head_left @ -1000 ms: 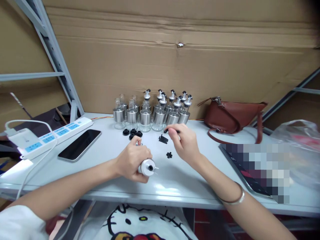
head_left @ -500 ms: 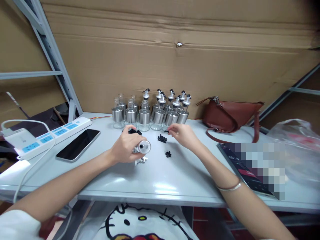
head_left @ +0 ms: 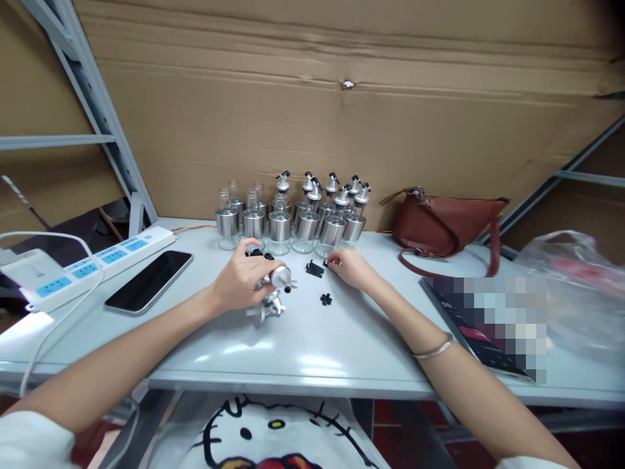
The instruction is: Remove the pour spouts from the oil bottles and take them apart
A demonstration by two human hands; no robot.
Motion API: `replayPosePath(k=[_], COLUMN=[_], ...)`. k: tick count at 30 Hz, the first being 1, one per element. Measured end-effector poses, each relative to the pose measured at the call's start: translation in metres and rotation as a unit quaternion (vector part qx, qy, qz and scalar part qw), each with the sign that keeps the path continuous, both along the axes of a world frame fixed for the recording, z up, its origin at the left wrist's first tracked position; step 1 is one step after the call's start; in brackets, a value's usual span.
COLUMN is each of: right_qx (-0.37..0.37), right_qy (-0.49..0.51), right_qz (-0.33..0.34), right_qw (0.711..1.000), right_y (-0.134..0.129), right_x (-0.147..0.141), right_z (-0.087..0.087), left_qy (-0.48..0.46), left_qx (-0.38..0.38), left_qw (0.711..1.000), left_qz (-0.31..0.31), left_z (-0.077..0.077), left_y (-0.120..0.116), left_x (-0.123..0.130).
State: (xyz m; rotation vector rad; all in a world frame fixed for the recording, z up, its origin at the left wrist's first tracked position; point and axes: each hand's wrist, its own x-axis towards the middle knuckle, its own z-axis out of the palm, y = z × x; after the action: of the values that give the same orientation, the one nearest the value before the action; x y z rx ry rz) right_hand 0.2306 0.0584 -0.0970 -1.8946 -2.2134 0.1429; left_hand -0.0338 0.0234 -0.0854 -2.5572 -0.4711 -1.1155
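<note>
Between the thumb and fingers of my left hand (head_left: 241,277) is a silver pourer spout (head_left: 280,279), its round end tilted toward me. More silver pourer parts (head_left: 271,307) lie on the table just below that hand, and black caps (head_left: 261,254) show behind its fingers. My right hand (head_left: 349,266) is closed in a pinch at the tabletop, with a small black piece (head_left: 325,264) at its fingertips. Right beside it lie several slim black plastic pieces (head_left: 314,268). A small cluster of black parts (head_left: 326,299) sits nearer to me.
Glass bottles with steel sleeves (head_left: 280,228) stand in rows at the back, several topped with pourers. At left are a phone (head_left: 149,283) and a power strip (head_left: 112,257). A brown handbag (head_left: 444,225), a dark flat package (head_left: 454,312) and a plastic bag (head_left: 571,286) occupy the right.
My left hand has turned the pourer so its end faces differently. My right hand has lowered slightly toward the slim black pieces. The view has shifted a little.
</note>
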Motion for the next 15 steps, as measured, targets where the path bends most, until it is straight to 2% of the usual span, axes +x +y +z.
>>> replayPosePath(k=[5, 9, 15], right_qx=[-0.008, -0.014, -0.014], right_qy=[-0.010, -0.015, -0.007], right_qz=[0.001, 0.009, 0.057], right_qw=[1.000, 1.000, 0.998], right_y=[0.0005, 0.0014, -0.0003], right_x=[0.0047, 0.0089, 0.0058], right_z=[0.0016, 0.0022, -0.0003], left_qy=[0.000, -0.006, -0.002], left_qx=[0.018, -0.011, -0.047], left_qw=[1.000, 1.000, 0.999], left_qz=[0.003, 0.006, 0.020], left_z=[0.0023, 0.0040, 0.0029], left_y=[-0.0017, -0.0014, 0.0023], left_x=[0.0004, -0.0008, -0.0043])
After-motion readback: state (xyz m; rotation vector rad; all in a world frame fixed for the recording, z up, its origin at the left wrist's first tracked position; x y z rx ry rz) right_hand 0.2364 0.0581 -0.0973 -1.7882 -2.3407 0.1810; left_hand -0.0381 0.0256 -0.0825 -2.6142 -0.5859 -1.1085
